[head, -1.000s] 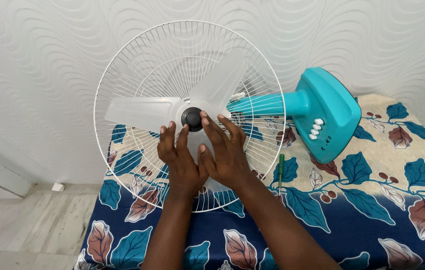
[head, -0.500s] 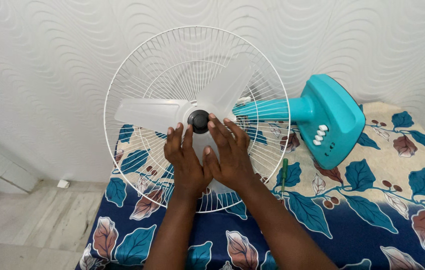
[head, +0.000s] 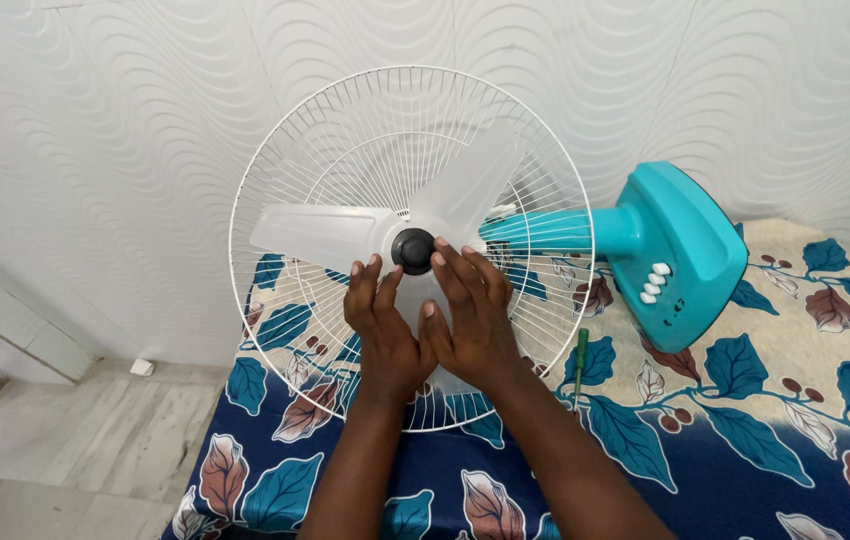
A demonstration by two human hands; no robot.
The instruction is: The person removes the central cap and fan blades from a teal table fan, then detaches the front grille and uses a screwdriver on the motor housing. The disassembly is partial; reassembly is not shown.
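Both flat hands, left hand [head: 382,325] and right hand [head: 472,315], press the translucent plastic fan blade [head: 425,225], fingers spread; front guard absent, black hub cap [head: 413,250] fitted.

packages: none | labels: none | signs: none | screens: none

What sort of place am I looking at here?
Probably a room in a home, not a workshop: the teal fan lies on a table under a leaf-print cloth, against a white wave-textured wall, above a pale tiled floor.
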